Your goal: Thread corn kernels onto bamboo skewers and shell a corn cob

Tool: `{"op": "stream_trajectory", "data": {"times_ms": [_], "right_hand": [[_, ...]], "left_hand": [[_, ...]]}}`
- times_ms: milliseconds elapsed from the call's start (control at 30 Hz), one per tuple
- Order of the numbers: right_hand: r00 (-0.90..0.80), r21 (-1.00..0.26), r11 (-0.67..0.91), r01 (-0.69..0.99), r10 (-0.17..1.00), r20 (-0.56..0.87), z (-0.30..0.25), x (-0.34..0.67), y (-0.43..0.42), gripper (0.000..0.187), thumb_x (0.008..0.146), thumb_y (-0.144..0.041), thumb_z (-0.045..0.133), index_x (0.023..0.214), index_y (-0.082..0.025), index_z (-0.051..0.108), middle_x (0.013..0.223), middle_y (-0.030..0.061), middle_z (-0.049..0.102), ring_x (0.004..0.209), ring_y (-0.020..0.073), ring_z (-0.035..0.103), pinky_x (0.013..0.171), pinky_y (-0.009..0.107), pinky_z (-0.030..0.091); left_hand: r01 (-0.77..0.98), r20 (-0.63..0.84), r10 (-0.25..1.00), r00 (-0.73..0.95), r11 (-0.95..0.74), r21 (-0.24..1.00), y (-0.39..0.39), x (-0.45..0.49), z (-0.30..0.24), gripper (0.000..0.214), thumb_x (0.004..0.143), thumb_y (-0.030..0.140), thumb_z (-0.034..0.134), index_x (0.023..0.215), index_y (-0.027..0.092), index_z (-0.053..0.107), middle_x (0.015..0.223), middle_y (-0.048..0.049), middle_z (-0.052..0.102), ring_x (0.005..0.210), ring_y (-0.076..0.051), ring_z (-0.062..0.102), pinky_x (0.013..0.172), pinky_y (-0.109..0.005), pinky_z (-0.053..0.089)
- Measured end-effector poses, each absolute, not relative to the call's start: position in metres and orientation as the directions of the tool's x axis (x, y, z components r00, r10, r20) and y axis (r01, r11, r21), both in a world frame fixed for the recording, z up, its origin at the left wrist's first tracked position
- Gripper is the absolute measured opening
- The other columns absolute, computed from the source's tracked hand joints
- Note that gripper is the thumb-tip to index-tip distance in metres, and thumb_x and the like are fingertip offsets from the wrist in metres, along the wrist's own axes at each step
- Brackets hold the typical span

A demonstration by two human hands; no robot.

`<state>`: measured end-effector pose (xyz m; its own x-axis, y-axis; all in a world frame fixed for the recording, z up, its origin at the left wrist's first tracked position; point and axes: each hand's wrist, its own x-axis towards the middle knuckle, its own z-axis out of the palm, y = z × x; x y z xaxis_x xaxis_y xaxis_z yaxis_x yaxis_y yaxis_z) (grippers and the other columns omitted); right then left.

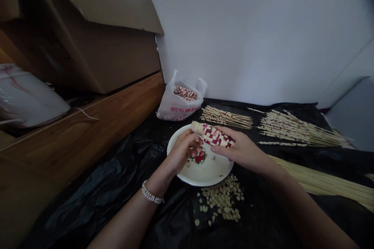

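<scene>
A corn cob (217, 136) with white and dark red kernels is held over an enamel plate (201, 181) by my right hand (241, 148), its fingers wrapped round the right end. The cob's left tip is bare of kernels. Close under that tip, my left hand (185, 148) is curled, with small pale and reddish kernels (196, 151) seeming to sit among its fingers. A red flower pattern with green leaves decorates the plate, and a few loose kernels lie on it. Just in front of the plate, a heap of pale pieces (223, 198) is spread on black plastic sheeting (117, 186).
Behind the plate stands a white plastic bag (179, 109) of corn cobs. To the right lie skewers threaded with kernels (286, 126), a smaller bundle of them (223, 116), and bare sticks (327, 179). A cardboard box (117, 46) and white bucket (32, 97) stand left.
</scene>
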<state>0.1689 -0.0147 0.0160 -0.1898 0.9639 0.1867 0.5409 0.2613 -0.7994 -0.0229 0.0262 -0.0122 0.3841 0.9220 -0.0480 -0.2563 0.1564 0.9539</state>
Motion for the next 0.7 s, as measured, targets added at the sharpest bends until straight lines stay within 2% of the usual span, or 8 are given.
{"op": "stream_trajectory", "data": {"times_ms": [100,333,533,700], "right_hand": [[-0.189,-0.729,0.313,0.608,0.95,0.25,0.018,0.165,-0.017,0.055,0.075,-0.035,0.07,0.128,-0.025,0.06,0.115,0.0063,0.072,0.099,0.03,0.067,0.088,0.046,0.053],[-0.202,-0.612,0.361,0.704,0.928,0.314,0.023,0.158,-0.024,0.054,0.078,-0.033,0.065,0.13,-0.021,0.059,0.116,0.0091,0.072,0.097,0.03,0.069,0.086,0.045,0.054],[-0.211,-0.55,0.363,0.752,0.923,0.321,0.022,0.156,-0.025,0.055,0.079,-0.033,0.064,0.132,-0.018,0.057,0.116,0.0124,0.072,0.099,0.0323,0.068,0.088,0.047,0.052],[-0.225,-0.521,0.375,0.767,0.917,0.33,0.022,0.151,-0.026,0.051,0.079,-0.03,0.064,0.128,-0.017,0.06,0.115,0.0126,0.072,0.098,0.0325,0.068,0.086,0.047,0.052]], "left_hand": [[-0.263,-0.044,0.926,0.375,0.151,0.953,0.025,-0.022,-0.013,0.019,0.073,0.03,0.062,0.086,0.019,0.053,0.071,0.0012,0.056,0.051,-0.008,0.049,0.04,-0.02,0.027],[-0.229,-0.025,0.944,0.33,0.106,0.968,0.024,-0.021,-0.015,0.036,0.077,0.031,0.063,0.108,0.022,0.049,0.065,0.0028,0.058,0.049,-0.01,0.052,0.041,-0.02,0.036],[-0.196,-0.035,0.942,0.334,0.105,0.975,0.023,-0.022,-0.014,0.039,0.074,0.031,0.064,0.109,0.02,0.048,0.065,0.0,0.062,0.053,-0.013,0.058,0.046,-0.023,0.045],[-0.148,-0.016,0.955,0.296,0.062,0.987,0.023,-0.019,-0.017,0.036,0.074,0.024,0.058,0.108,0.019,0.047,0.059,0.0011,0.062,0.047,-0.013,0.057,0.044,-0.023,0.043]]}}
